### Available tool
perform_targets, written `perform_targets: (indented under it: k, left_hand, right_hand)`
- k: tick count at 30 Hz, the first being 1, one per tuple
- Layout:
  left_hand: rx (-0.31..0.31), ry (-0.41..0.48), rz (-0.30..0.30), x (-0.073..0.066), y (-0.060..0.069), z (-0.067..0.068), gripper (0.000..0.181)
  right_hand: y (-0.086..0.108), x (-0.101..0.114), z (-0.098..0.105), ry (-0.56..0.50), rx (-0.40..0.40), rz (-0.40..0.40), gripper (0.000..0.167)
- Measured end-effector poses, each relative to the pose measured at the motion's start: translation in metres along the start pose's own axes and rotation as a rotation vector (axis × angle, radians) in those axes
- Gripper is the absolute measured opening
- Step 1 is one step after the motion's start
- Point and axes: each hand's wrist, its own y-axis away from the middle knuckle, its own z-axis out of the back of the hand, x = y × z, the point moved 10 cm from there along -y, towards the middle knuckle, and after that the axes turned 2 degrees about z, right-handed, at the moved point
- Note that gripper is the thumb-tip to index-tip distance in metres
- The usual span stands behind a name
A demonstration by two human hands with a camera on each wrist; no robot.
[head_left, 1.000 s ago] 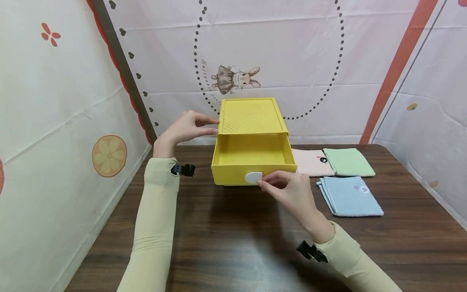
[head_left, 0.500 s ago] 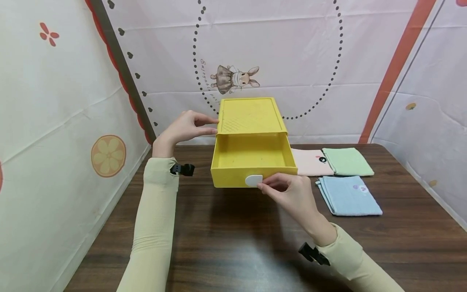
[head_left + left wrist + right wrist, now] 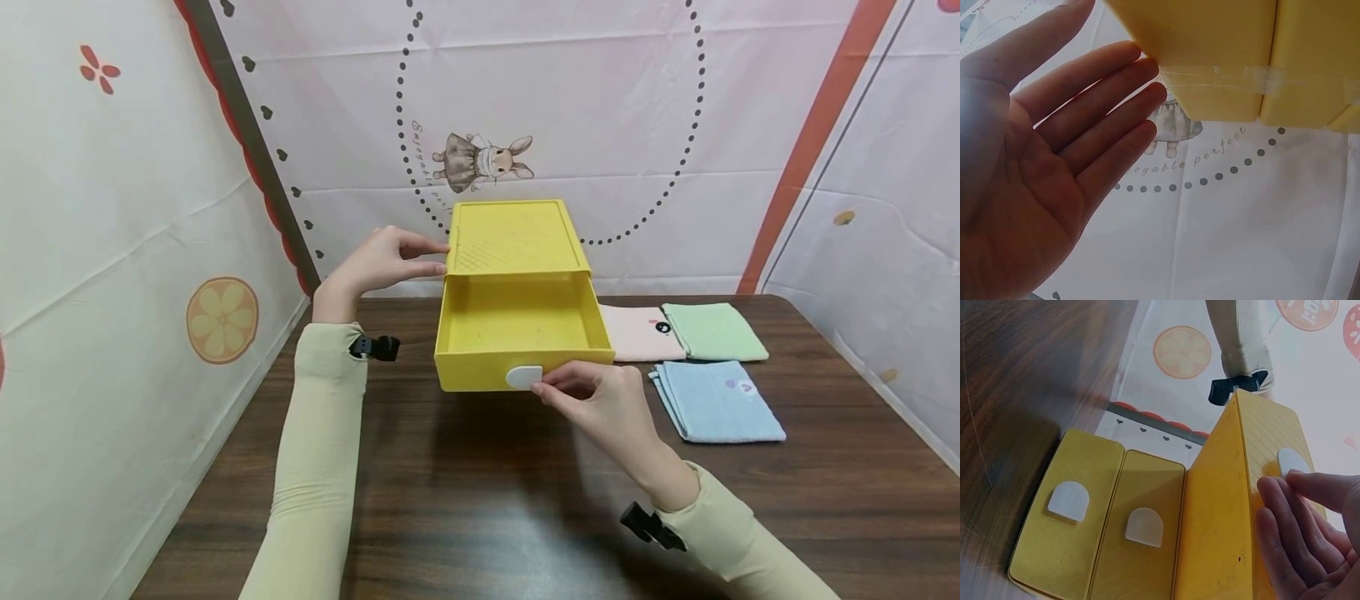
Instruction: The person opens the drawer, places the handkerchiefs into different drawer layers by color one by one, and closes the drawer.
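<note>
Left hand [image 3: 381, 262] loose, fingers nearly straight, thumb apart; fingertips touch the left side of the yellow cabinet [image 3: 517, 237], no grip. Right hand [image 3: 611, 408] pinches the white handle [image 3: 522, 377] between thumb and fingers, other fingers bent in toward the palm.

Cabinet stands on the table [image 3: 450, 517] toward the far side, left of the folded towels. Top drawer [image 3: 472, 372] sticks out well toward the person; two lower drawers [image 3: 1147, 562] sit closed, each with a white D-shaped pull [image 3: 1069, 501].

Cabinet looks like smooth plastic, boxy, rounded corners, rimmed top with a crosshatch patch; clear tape [image 3: 1222, 80] across its side. Table dark, wood-grained, glossy. Towels soft, squarish: pink towel [image 3: 637, 333] and green towel [image 3: 716, 332] behind, blue towel [image 3: 720, 404] nearer. Printed cloth backdrop [image 3: 570, 100], lightly creased.
</note>
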Motion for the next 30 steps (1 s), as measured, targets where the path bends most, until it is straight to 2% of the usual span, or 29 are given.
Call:
perform_targets:
  k: [30]
  left_hand:
    - [-0.001,-0.013,0.000,0.0008,-0.0011,-0.0007,0.050]
  right_hand:
    - [0.0048,0.0001,-0.0023,-0.034,0.016,0.008,0.006]
